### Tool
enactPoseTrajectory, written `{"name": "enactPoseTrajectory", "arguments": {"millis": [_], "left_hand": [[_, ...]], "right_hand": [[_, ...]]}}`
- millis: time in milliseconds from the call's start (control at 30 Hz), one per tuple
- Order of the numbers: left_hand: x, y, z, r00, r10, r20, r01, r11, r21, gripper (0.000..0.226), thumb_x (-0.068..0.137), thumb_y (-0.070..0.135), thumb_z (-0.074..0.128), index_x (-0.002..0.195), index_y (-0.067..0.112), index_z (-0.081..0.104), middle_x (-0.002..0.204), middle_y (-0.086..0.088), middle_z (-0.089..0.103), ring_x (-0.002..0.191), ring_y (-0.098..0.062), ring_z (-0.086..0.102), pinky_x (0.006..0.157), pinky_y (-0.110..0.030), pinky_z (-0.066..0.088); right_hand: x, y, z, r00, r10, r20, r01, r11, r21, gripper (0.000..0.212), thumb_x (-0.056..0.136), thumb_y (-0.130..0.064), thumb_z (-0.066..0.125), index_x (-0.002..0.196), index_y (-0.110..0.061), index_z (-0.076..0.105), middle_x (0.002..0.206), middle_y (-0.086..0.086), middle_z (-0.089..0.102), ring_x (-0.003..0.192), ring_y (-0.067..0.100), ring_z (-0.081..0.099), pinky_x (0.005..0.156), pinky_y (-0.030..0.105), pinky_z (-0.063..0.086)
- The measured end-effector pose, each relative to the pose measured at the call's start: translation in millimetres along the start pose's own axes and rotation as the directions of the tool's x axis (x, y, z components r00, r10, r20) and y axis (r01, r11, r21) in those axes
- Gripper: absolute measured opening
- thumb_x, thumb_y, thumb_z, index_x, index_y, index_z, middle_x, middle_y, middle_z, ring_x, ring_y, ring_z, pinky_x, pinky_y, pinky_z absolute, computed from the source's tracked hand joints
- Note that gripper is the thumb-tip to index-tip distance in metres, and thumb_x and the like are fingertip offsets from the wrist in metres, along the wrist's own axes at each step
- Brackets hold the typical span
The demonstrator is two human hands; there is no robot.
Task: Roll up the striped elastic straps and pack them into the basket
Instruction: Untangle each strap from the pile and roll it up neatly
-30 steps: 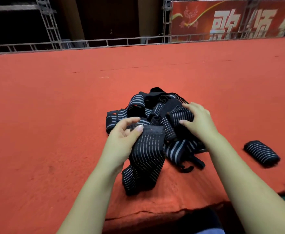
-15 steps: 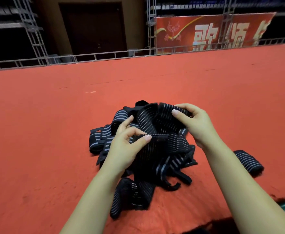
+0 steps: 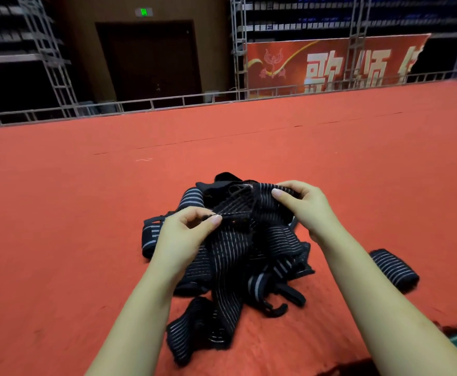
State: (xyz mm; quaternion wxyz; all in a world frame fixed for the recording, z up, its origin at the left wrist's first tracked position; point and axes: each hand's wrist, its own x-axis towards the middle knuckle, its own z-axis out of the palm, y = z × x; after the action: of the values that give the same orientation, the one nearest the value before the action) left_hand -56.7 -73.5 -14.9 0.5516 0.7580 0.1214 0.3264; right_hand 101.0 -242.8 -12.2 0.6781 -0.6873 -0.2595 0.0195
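head view, hands: left hand pinches the near end of one striped strap between thumb and fingers, right hand grips the far part of that same strap, so it's held stretched between them just above the pile.
head view, straps: loose pile of straps sits on the red cloth, tangled. One rolled strap lies apart on the right.
step: looks like freeing one strap from the tangle, rolling not started yet.
next move: probably lift it clear, find the end, then roll it tight. The lower part drapes into the pile, hard to tell if it's snagged.
basket: not in view, could be off frame.
edges and room: near edge of the cloth runs close under the pile's tail – stuff could slide off. Lots of open cloth to the left and behind.
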Motion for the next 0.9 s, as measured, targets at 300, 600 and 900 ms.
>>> {"name": "enactPoseTrajectory", "arguments": {"millis": [300,600,900], "left_hand": [[-9.3,-10.1,-17.2,0.995,-0.070,-0.070,0.072,0.997,0.027,0.016,0.084,0.010,0.073,0.071,0.019,0.071,0.067,0.012,0.070,0.065,0.001,0.061,0.065,-0.015,0.046],[-12.6,-14.1,-57.5,0.949,-0.125,-0.288,0.072,0.980,-0.186,0.015,0.087,0.000,0.065,0.074,0.009,0.066,0.051,0.010,0.063,0.049,0.000,0.053,0.048,-0.014,0.044],[-17.6,-5.1,-70.2,0.956,-0.151,-0.250,0.077,0.956,-0.282,0.014,0.089,0.003,0.064,0.077,0.010,0.066,0.061,0.002,0.063,0.054,-0.011,0.054,0.050,-0.021,0.043]], "right_hand": [[6.2,26.5,13.4,0.977,0.209,-0.043,-0.199,0.965,0.171,0.012,0.087,-0.017,0.069,0.095,-0.009,0.072,0.094,0.013,0.072,0.083,0.028,0.069,0.077,0.041,0.058],[24.0,41.4,-18.0,0.915,0.209,-0.344,-0.190,0.978,0.088,0.012,0.091,-0.011,0.062,0.081,-0.016,0.066,0.074,-0.001,0.060,0.079,0.022,0.056,0.060,0.025,0.048],[8.5,45.8,14.6,0.984,0.130,-0.119,-0.176,0.703,-0.690,0.037,0.085,-0.026,0.069,0.122,-0.023,0.063,0.139,0.011,0.047,0.130,0.030,0.040,0.107,0.044,0.035]]}}
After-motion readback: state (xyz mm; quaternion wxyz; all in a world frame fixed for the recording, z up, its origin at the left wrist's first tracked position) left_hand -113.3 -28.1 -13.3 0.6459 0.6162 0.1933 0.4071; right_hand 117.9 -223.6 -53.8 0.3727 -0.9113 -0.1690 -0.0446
